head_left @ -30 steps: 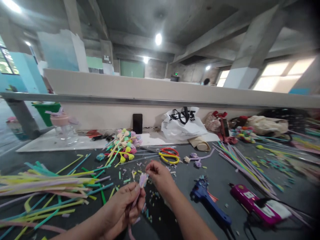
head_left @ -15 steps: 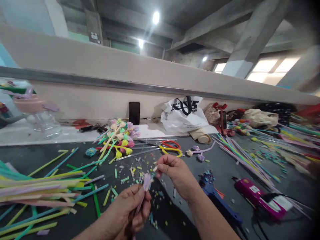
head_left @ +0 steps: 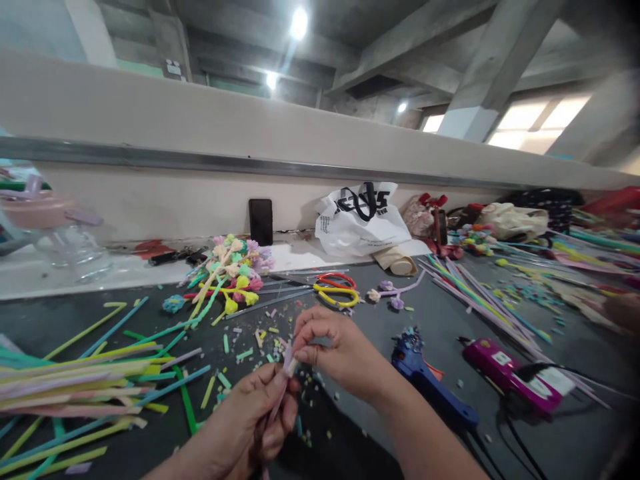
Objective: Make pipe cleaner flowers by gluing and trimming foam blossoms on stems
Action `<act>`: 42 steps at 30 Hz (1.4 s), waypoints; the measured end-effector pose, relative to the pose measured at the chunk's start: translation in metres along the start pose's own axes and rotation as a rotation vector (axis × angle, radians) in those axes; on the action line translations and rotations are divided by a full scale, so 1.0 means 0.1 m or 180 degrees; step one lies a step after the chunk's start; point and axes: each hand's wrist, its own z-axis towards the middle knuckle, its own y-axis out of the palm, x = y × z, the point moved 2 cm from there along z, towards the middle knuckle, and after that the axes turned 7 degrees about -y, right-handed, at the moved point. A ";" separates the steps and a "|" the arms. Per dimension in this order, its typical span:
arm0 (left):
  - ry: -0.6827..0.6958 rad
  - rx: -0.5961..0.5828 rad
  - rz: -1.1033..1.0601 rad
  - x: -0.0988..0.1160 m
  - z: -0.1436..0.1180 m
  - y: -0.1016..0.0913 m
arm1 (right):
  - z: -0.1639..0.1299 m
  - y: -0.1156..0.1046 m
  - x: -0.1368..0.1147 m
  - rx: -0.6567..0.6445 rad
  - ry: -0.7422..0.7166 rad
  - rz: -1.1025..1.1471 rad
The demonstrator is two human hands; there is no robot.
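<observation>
— How far along was the flower?
— Partway, I'd judge. The left hand [head_left: 260,413] gripped a lilac stem [head_left: 276,408] above the tabletop [head_left: 350,440]; the right hand [head_left: 330,347] pinched its tip [head_left: 289,363].
— And finished ones?
— A bunch [head_left: 233,270] lay behind, with uncut strips [head_left: 75,383] left over.

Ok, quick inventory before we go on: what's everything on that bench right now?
Pipe cleaner: one, lilac, held in both hands.
Loose stems: many, pastel mix, bench left.
Finished flowers: one bunch, mixed colours, bench centre back.
Scissors: two pairs, red and yellow, behind the hands.
Glue guns: blue and magenta, right of the hands.
Plastic bag: one, white, against the wall.
Phone: one, black, leaning on the wall.
Cut scraps: many, scattered centre.
Left hand: grips the stem.
Right hand: pinches its tip.
</observation>
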 end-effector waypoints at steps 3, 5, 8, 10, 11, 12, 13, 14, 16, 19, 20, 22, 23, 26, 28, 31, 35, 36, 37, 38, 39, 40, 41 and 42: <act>-0.0006 0.0023 0.0002 0.02 -0.04 0.03 | 0.00 0.02 0.00 -0.0001 -0.0082 -0.0153; -0.0026 0.0025 0.0017 0.02 -0.05 0.03 | 0.00 0.03 0.01 -0.0001 -0.0108 -0.0223; -0.0048 0.0019 0.0050 0.01 -0.03 0.02 | 0.00 0.03 0.01 -0.0039 -0.0122 -0.0385; -0.0028 0.0000 0.0103 -0.01 0.00 0.01 | 0.00 0.03 0.01 -0.0072 -0.0148 -0.0579; -0.0014 -0.0008 0.0143 -0.02 0.01 0.00 | 0.00 0.03 0.01 -0.0090 -0.0161 -0.0687; -0.0001 -0.0008 0.0187 -0.02 0.03 0.00 | 0.00 0.03 0.01 -0.0111 -0.0177 -0.0782; 0.0005 0.0001 0.0229 -0.02 0.03 0.00 | 0.00 0.03 0.01 -0.0136 -0.0196 -0.0859; -0.0007 0.0016 0.0274 -0.03 0.03 0.00 | 0.00 0.03 0.02 -0.0167 -0.0219 -0.0917; -0.0042 0.0062 0.0363 -0.03 0.03 0.00 | 0.00 0.03 0.02 -0.0225 -0.0271 -0.0995; -0.0107 0.0055 0.0472 -0.02 0.00 0.01 | 0.00 0.03 0.00 -0.0312 -0.0370 -0.1030; -0.0121 0.0045 0.0494 -0.01 -0.01 0.02 | 0.00 0.03 -0.01 -0.0348 -0.0392 -0.1036; -0.0124 0.0030 0.0512 -0.01 -0.03 0.02 | -0.01 0.03 -0.02 -0.0420 -0.0418 -0.1056; -0.0114 0.0022 0.0518 -0.01 -0.03 0.03 | -0.02 0.03 -0.03 -0.0447 -0.0424 -0.1074; -0.0109 -0.0008 0.0523 -0.03 -0.03 0.02 | -0.03 0.03 -0.03 -0.0519 -0.0424 -0.1135; -0.0083 0.0017 0.0511 -0.04 -0.03 0.02 | -0.04 0.03 -0.02 -0.0562 -0.0406 -0.1155; -0.0014 0.0126 0.0483 -0.04 -0.02 0.02 | -0.04 0.04 0.00 -0.0592 -0.0384 -0.1154; -0.0119 0.0190 0.0573 -0.03 -0.02 0.04 | -0.05 0.05 -0.01 -0.0574 -0.0343 -0.1113; -0.0129 0.0211 0.0588 -0.02 -0.02 0.04 | -0.05 0.06 -0.01 -0.0572 -0.0313 -0.1093; -0.0133 0.0224 0.0596 -0.02 -0.02 0.05 | -0.05 0.06 -0.02 -0.0571 -0.0281 -0.1057; -0.0132 0.0233 0.0608 -0.02 -0.02 0.05 | -0.05 0.06 -0.02 -0.0562 -0.0241 -0.0989; -0.0123 0.0241 0.0631 -0.01 -0.02 0.05 | -0.04 0.06 -0.02 -0.0549 -0.0192 -0.0881; -0.0109 0.0253 0.0659 -0.01 -0.02 0.04 | -0.04 0.05 -0.01 -0.0549 -0.0142 -0.0735; -0.0090 0.0267 0.0682 -0.01 -0.02 0.04 | -0.04 0.04 -0.01 -0.0536 -0.0104 -0.0570; -0.0073 0.0276 0.0698 -0.02 -0.02 0.03 | -0.04 0.02 0.00 -0.0496 -0.0088 -0.0417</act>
